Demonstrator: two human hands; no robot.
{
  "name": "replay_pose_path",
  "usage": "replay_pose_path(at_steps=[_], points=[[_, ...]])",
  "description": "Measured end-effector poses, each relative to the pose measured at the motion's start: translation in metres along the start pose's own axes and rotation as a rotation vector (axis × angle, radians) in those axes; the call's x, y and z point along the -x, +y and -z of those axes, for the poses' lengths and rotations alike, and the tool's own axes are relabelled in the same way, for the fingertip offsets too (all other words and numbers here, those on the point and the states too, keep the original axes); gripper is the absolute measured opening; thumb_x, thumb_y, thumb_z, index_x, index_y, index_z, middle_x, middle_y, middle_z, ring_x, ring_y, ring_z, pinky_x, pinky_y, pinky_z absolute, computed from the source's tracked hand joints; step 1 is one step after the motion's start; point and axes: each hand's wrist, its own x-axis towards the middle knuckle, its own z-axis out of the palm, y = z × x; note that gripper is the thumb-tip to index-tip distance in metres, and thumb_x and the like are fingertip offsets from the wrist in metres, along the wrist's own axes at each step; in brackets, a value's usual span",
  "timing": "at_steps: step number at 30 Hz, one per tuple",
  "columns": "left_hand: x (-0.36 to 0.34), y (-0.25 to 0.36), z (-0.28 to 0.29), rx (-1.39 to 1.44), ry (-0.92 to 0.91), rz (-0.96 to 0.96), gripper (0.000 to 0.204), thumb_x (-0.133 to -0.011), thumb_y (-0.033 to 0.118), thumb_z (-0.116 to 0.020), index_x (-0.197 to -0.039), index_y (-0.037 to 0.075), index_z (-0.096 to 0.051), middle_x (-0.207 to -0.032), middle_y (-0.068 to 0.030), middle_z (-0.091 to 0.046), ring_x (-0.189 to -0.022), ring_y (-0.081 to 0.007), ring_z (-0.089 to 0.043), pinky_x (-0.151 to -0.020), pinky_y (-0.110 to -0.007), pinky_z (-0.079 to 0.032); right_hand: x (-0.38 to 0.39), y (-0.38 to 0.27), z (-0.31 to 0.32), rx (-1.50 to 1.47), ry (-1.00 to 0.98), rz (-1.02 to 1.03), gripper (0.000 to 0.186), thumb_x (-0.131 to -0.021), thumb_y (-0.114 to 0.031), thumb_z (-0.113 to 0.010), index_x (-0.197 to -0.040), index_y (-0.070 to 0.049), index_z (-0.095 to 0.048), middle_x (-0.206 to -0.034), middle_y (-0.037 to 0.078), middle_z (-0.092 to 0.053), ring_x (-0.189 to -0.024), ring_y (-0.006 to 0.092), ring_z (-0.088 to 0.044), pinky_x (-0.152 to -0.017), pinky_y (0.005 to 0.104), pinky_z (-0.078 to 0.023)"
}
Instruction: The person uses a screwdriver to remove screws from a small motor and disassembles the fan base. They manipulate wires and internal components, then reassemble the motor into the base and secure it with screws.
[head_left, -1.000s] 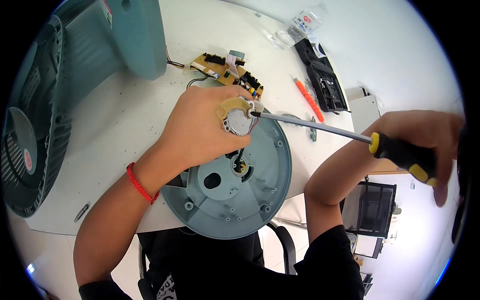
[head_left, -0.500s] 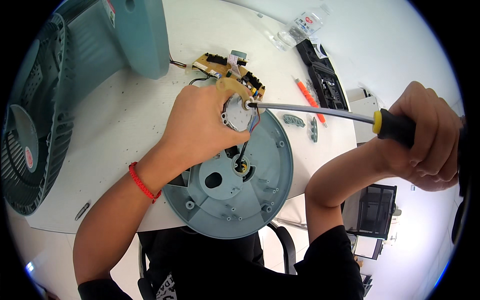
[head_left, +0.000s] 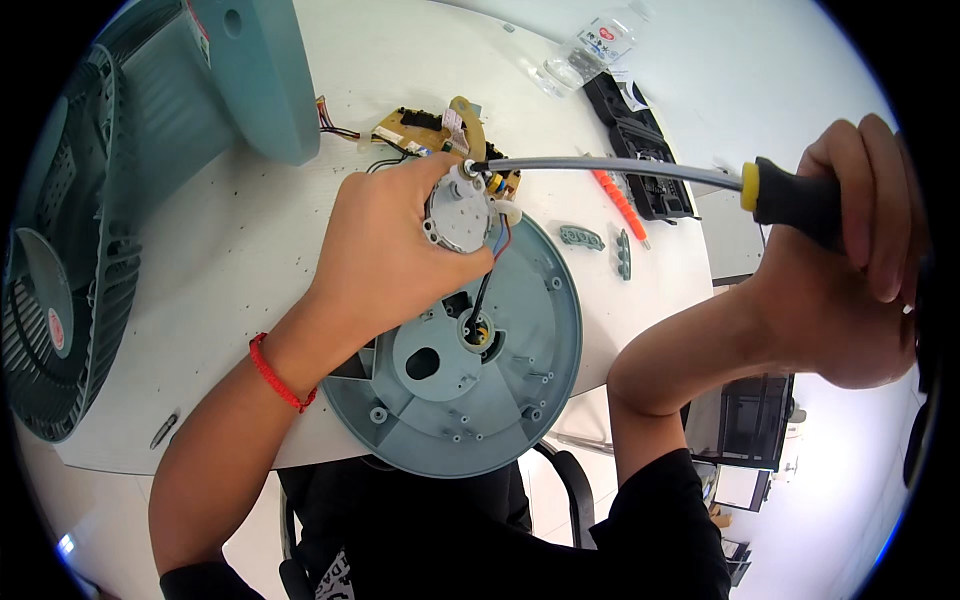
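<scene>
Fingers of my left hand (head_left: pixel 385 245) grip a round silver metal motor (head_left: pixel 460 215); my right hand (head_left: pixel 850 240) clasps a black-and-yellow-handled steel screwdriver (head_left: pixel 650 169), tip at the motor's edge.

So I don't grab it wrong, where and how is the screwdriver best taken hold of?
Probably by its thick black handle, coming from the right: the screwdriver points its long, thin metal shaft left, with the tip at the round motor in the left hand. The right hand wraps the handle just there, beyond the yellow collar.
</scene>
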Motion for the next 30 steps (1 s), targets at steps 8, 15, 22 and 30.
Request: replay_pose_path(at_steps=[8,15,22,30], points=[[0.003,0.003,0.003,-0.175,-0.206,-0.095,0.05,-0.064,0.015,-0.08,-0.109,-0.004,-0.07,-0.079,-0.0194,-0.071,-0.072,-0.0319,-0.071,-0.071,-0.036,-0.057,-0.018,0.026,0.019,-0.573,-0.845,0.114,0.042,-0.097,-0.045,-0.056,-0.071,-0.013,-0.064,-0.061,0.005,-0.059,-0.055,0.0131,-0.059,-0.06,0.0246,-0.05],[0.002,-0.002,0.004,-0.148,-0.142,-0.071,0.058,-0.063,0.014,-0.08,-0.114,-0.009,-0.066,-0.083,-0.0205,-0.072,-0.071,-0.0262,-0.073,-0.069,-0.031,-0.056,-0.03,0.035,0.017,-0.583,-0.978,0.113,0.048,-0.098,-0.048,-0.061,-0.065,-0.013,-0.066,-0.056,0.003,-0.06,-0.045,0.0115,-0.057,-0.049,0.0211,-0.05],[0.001,-0.006,0.001,-0.121,-0.09,-0.114,0.055,-0.064,0.013,-0.081,-0.113,-0.007,-0.066,-0.082,-0.0195,-0.072,-0.072,-0.0262,-0.074,-0.067,-0.03,-0.056,-0.004,-0.003,0.062,-0.437,-0.352,-0.047,0.051,-0.099,-0.048,-0.055,-0.057,-0.017,-0.059,-0.049,-0.001,-0.059,-0.038,0.0114,-0.055,-0.042,0.02,-0.048],[0.005,-0.007,-0.002,-0.128,0.037,-0.071,0.054,-0.064,0.012,-0.08,-0.115,-0.002,-0.067,-0.078,-0.0173,-0.07,-0.065,-0.0235,-0.07,-0.062,-0.029,-0.054,-0.005,-0.005,0.012,-0.071,-0.053,-0.088,0.039,-0.094,-0.032,-0.046,-0.057,-0.018,-0.051,-0.046,-0.001,-0.052,-0.036,0.0105,-0.05,-0.041,0.0198,-0.042]])
